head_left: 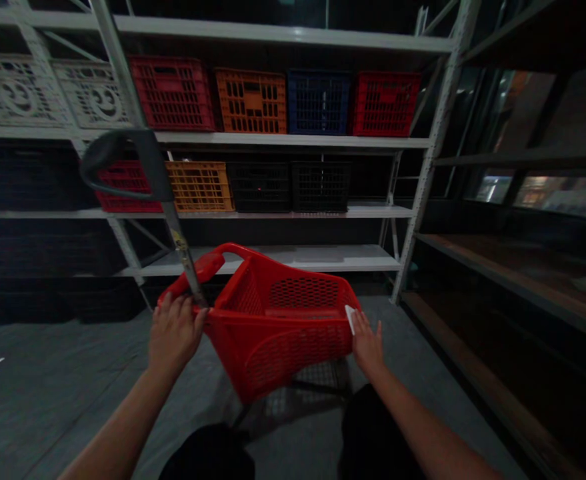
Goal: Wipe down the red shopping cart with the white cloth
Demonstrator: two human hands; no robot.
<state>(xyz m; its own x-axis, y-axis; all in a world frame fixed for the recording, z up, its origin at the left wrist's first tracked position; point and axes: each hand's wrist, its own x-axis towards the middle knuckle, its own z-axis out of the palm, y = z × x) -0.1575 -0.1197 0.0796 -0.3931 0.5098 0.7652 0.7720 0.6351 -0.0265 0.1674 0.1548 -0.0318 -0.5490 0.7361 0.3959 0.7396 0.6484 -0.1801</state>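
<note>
A red plastic shopping cart (297, 340) stands in front of me, its perforated basket turned sideways. My left hand (177, 333) is closed over the corner of the cart by its red handle (197, 272), beside the foot of a metal pole (183, 250). On that pole sits a dark grey loop-shaped grip (145, 163). At the other end of the basket, my right hand (367, 341) presses a thin white piece of paper or cloth (350, 319) against the rim. The inside of the basket shows no contents.
A white metal rack (293, 140) behind the cart bears plastic crates in red, orange (251, 100), blue (319, 101), white and black. Brown shelves (513, 273) run along the right side. My dark-clothed knees (213, 453) are close below the cart, over a grey floor (73, 387).
</note>
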